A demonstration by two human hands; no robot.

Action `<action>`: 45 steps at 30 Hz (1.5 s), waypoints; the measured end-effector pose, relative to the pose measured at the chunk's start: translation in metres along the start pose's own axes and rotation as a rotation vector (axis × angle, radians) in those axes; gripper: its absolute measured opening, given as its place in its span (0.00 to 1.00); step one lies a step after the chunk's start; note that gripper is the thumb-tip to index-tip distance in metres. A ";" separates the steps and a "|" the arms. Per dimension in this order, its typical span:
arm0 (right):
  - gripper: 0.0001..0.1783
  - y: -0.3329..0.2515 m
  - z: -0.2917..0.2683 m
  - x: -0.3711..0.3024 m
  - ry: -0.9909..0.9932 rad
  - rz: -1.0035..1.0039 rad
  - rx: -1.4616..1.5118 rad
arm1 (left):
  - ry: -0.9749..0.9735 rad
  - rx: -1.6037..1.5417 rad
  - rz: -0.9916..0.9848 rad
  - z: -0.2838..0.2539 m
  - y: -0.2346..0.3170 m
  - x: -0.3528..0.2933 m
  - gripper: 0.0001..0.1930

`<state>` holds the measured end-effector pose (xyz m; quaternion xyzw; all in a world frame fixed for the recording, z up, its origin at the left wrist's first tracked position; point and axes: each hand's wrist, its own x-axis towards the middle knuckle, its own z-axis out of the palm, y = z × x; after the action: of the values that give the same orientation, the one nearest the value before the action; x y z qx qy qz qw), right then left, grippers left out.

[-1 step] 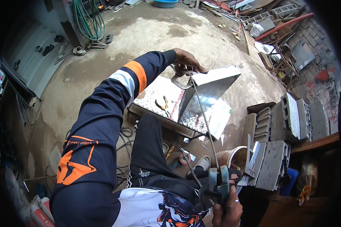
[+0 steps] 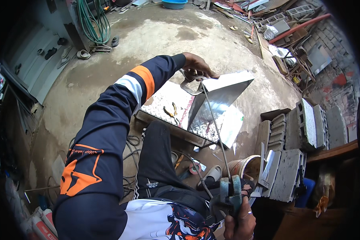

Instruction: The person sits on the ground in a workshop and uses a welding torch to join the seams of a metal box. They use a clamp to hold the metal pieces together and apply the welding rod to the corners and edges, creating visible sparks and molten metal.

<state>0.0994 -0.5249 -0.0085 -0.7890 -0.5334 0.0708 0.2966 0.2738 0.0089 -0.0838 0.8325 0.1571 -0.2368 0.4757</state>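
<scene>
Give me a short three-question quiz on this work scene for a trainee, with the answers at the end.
1. Multiple choice: where do the yellow-handled pliers lie?
A) inside the bucket
B) on the patterned metal plate
C) on the concrete blocks

2. True or false: the right hand lies flat on the patterned metal plate.

3. Short answer: what long, thin thing runs from the blue-green tool up toward the left hand?

Key:
1. B
2. False; the right hand grips the blue-green tool.
3. A thin rod.
</scene>
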 end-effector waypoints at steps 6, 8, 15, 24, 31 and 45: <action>0.33 0.002 0.000 0.004 0.021 -0.047 -0.018 | -0.020 -0.062 -0.044 0.001 0.004 -0.002 0.27; 0.33 0.004 0.001 0.002 0.016 -0.047 -0.035 | 0.024 -0.040 -0.035 0.003 0.000 0.000 0.26; 0.33 0.005 0.002 0.001 0.004 -0.027 -0.025 | -0.004 -0.023 -0.038 0.000 -0.003 0.008 0.26; 0.33 0.005 0.002 0.003 0.022 -0.064 -0.034 | 0.041 -0.006 -0.014 0.005 0.001 0.005 0.27; 0.33 0.002 0.001 0.003 0.012 -0.048 -0.026 | 0.012 -0.004 -0.031 -0.001 -0.004 0.008 0.30; 0.34 -0.003 -0.001 0.008 0.002 -0.015 -0.027 | 0.027 -0.007 -0.030 -0.003 -0.012 0.019 0.28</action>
<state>0.1005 -0.5177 -0.0039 -0.7889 -0.5399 0.0606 0.2873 0.2851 0.0178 -0.1016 0.8314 0.1768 -0.2319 0.4729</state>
